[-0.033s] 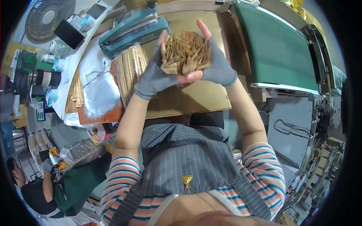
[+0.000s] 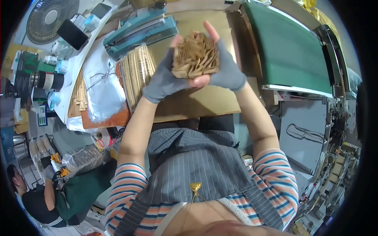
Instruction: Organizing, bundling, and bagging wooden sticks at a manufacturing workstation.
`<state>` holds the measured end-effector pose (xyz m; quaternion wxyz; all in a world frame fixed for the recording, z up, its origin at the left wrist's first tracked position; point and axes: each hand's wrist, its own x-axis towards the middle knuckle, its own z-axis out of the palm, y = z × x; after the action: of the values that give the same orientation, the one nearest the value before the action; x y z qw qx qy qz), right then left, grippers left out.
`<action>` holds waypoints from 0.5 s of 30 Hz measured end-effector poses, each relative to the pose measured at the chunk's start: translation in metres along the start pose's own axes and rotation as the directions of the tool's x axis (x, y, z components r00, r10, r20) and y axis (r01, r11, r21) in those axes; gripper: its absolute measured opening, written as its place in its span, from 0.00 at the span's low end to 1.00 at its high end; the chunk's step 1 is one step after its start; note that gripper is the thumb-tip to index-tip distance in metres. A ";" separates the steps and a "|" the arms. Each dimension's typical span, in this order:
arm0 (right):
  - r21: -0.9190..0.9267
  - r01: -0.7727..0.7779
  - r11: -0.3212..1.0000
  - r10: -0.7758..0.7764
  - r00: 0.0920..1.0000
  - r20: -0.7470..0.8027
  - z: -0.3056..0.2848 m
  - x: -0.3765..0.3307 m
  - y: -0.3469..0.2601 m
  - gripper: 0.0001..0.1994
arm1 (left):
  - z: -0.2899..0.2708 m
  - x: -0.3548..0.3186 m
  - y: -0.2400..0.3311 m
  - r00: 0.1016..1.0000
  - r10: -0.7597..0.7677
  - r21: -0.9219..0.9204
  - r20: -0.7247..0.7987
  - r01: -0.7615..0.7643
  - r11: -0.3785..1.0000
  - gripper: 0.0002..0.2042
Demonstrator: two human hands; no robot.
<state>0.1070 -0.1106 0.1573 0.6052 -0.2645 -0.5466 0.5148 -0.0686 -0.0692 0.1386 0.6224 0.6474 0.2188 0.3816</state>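
Note:
A thick bundle of brown paper (image 2: 195,57), its many edges crumpled and fanned, is pressed between my two hands above the brown tabletop board (image 2: 185,105). My left hand (image 2: 167,76), in a grey fingerless glove, grips the left side. On the right side, my right hand (image 2: 227,69), gloved the same way, closes round it with one finger reaching up past the top. The thumbs meet at the near edge. To the left of my left hand lies a plastic-wrapped pack of brown paper pieces (image 2: 135,72).
Stacked clear plastic bags (image 2: 103,92) tied with string lie further left. A teal machine (image 2: 141,36) stands at the back. To the right runs a green conveyor belt (image 2: 293,49). A dark bottle (image 2: 46,80) and a phone (image 2: 73,34) sit at left; another person (image 2: 55,192) is lower left.
My left hand has shifted slightly right, and the bundle looks narrower, squeezed closer together. Its paper edges have turned and bunched differently. Both hands keep hold.

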 end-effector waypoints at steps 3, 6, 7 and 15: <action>-0.388 0.088 0.917 -0.073 0.996 0.054 0.025 -0.008 -0.003 0.52 | -0.001 -0.017 -0.021 0.994 0.064 0.429 0.089 -0.096 0.898 0.41; -0.080 -0.139 0.987 0.127 0.982 -0.141 0.083 -0.019 -0.029 0.44 | -0.007 -0.050 0.022 0.979 0.150 0.315 0.139 -0.187 0.931 0.29; -0.022 -0.262 0.965 0.252 0.944 -0.214 0.098 -0.021 -0.036 0.42 | -0.009 -0.064 0.024 0.985 0.136 0.339 0.103 -0.163 0.926 0.29; 0.106 -0.635 0.765 0.530 0.714 0.457 0.079 -0.006 0.040 0.18 | -0.015 -0.140 -0.024 0.990 -0.117 -0.167 -0.082 0.103 0.981 0.26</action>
<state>0.0203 -0.1219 0.1403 0.3136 -0.2332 -0.4748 0.7886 -0.1616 -0.1624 0.0836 0.6825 0.5635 0.2507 0.3923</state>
